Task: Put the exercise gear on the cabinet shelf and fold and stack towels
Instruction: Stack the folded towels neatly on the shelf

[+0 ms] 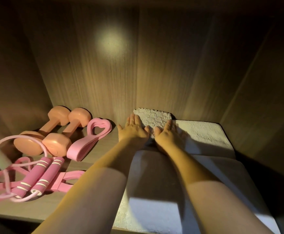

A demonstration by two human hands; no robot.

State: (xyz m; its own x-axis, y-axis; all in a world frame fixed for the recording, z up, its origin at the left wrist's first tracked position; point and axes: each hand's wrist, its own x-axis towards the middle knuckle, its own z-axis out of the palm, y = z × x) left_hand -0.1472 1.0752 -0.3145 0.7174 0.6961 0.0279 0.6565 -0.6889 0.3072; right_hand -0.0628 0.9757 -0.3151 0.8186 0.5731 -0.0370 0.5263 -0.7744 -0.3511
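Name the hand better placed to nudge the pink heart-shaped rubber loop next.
Left. The left hand lies flat nearest the pink heart-shaped rubber loop; the right hand presses the small folded white towel, farther away.

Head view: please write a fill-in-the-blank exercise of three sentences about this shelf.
1. The left hand and the right hand press flat on a small folded ____.
2. The ____ dumbbells lie left of both hands.
3. The jump rope has ____ handles.
Missing words: towel; two; pink.
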